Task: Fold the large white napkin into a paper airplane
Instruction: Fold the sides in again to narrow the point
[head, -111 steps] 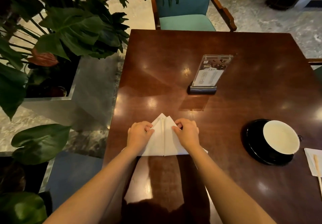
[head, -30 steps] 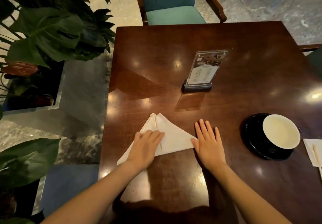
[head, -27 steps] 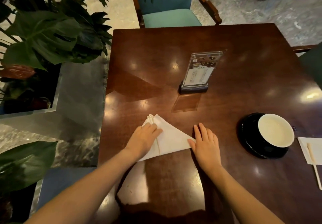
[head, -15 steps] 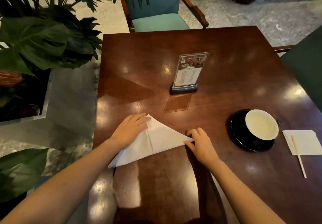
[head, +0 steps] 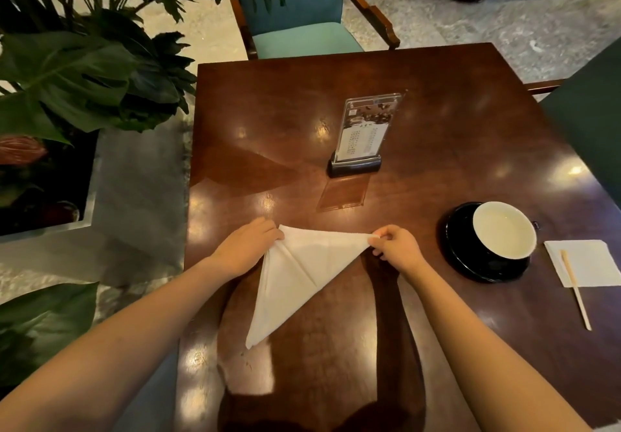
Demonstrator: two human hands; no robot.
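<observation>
The large white napkin lies on the dark wooden table as a folded triangle. Its long point reaches toward the table's near edge. My left hand grips the napkin's far left corner with curled fingers. My right hand pinches the right corner between thumb and fingers and holds it slightly off the table. A crease runs across the middle of the napkin.
A clear menu stand stands at the table's middle. A white cup sits on a black saucer at the right, beside a small napkin with a wooden stirrer. Plants crowd the left; a teal chair stands beyond.
The napkin has turned, its long point now toward the near edge. My right hand went from lying flat beside it to pinching its right corner. My left hand shifted to the far left corner.
</observation>
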